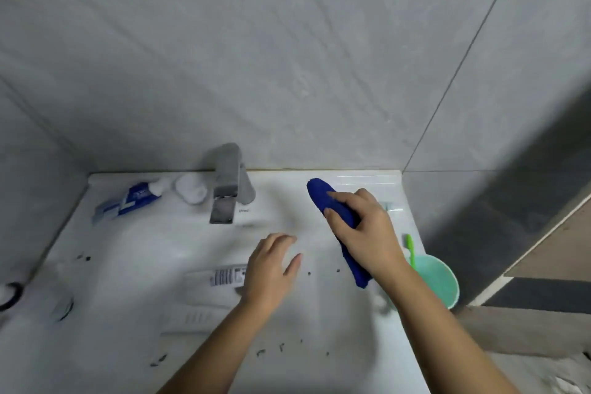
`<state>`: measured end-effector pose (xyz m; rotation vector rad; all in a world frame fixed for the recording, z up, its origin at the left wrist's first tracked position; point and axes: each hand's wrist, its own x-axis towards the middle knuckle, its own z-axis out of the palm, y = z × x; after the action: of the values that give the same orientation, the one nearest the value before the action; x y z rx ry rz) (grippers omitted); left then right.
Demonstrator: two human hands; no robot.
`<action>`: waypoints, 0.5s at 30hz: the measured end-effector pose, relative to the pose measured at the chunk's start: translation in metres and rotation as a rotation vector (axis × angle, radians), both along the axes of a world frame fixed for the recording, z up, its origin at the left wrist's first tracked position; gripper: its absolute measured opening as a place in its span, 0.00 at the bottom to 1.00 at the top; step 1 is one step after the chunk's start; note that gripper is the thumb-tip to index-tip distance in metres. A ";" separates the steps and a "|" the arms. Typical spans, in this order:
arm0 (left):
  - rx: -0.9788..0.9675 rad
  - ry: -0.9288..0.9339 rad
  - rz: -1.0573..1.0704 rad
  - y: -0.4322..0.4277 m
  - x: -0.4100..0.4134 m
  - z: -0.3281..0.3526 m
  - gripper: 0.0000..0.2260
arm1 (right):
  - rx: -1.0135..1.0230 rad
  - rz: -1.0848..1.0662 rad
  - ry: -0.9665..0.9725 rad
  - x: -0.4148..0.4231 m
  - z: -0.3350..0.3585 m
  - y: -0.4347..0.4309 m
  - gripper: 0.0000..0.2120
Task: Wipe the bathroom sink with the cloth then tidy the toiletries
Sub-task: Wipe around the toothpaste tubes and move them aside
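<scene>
My right hand (pixel 363 233) grips a rolled blue cloth (pixel 321 195) over the right rear part of the white sink (pixel 160 249). My left hand (pixel 271 269) hovers open above the basin, fingers relaxed, holding nothing. A white tube (pixel 217 277) with dark print lies in the basin just left of that hand. A blue-and-white toothpaste tube (pixel 128 200) lies on the back left ledge beside a small white container (pixel 190 190). A green toothbrush (pixel 410 248) stands in a mint green cup (pixel 439 281) at the right edge. Dark specks dot the sink surface.
The chrome faucet (pixel 228 185) rises at the back centre. A drain fitting (pixel 64 307) and a dark ring (pixel 12 293) sit at the far left. Grey wall tiles stand behind; the sink's right edge drops to a tiled floor.
</scene>
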<state>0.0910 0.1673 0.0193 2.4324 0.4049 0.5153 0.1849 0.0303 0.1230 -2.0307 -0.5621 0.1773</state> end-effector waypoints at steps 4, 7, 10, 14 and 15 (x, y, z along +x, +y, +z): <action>-0.061 -0.054 0.201 0.053 -0.082 0.013 0.12 | 0.025 0.104 0.080 -0.059 -0.012 0.052 0.10; -0.057 -0.095 0.383 0.092 -0.145 0.018 0.11 | 0.061 0.200 0.178 -0.101 -0.017 0.092 0.09; -0.072 -0.143 0.634 0.126 -0.197 0.020 0.11 | 0.072 0.273 0.235 -0.139 -0.025 0.131 0.11; -0.167 -0.226 0.868 0.166 -0.241 0.022 0.17 | 0.034 0.292 0.248 -0.177 -0.039 0.175 0.09; -0.176 -0.244 0.902 0.177 -0.247 0.022 0.20 | 0.026 0.292 0.245 -0.183 -0.042 0.184 0.09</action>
<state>-0.1555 0.3441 0.0414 1.8787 1.3797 1.0733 0.0014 0.2141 0.0807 -1.8596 -0.6970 0.5823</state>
